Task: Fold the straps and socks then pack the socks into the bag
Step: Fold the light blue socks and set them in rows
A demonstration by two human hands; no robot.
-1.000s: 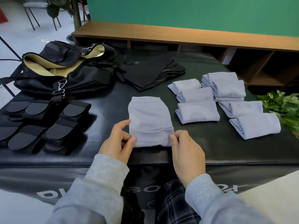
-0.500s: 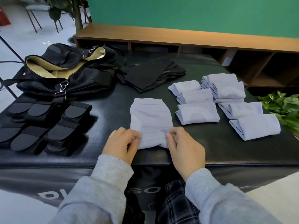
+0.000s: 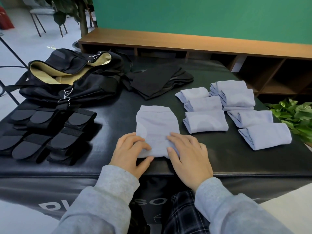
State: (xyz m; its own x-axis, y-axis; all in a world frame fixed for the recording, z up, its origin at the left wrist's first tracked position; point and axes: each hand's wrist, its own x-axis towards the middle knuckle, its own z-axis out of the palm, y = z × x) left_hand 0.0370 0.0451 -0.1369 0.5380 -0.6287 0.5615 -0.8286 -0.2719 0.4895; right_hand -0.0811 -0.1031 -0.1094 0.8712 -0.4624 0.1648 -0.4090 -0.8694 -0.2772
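Socks are what both hands work on: one pale blue sock [image 3: 157,127] lies flat near the front edge of the black padded table [image 3: 236,159], its near end rolled up into a thick fold. The left hand [image 3: 130,153] grips the left side of that fold, fingers curled over the top of it and the thumb tucked under the near edge, so the cloth is pinched between them. The right hand [image 3: 189,157] holds the right side of the fold, its fingers bent and close together on top of the cloth and the thumb pressing against the near edge. The far end of the sock stays flat on the table, pointing away from the person.

To the right lies a group of folded socks [image 3: 206,121] of the same pale blue, set in two loose rows, some touching and two stacked on one another at the back. A pile of black cloth [image 3: 160,81] sits behind the flat sock. At the far left the black bag [image 3: 70,81] lies unzipped, its tan lining showing; I cannot tell whether anything is inside. Just in front of it the folded black straps [image 3: 43,132] lie side by side in rows. A green plant [image 3: 297,115] pokes in at the right edge.
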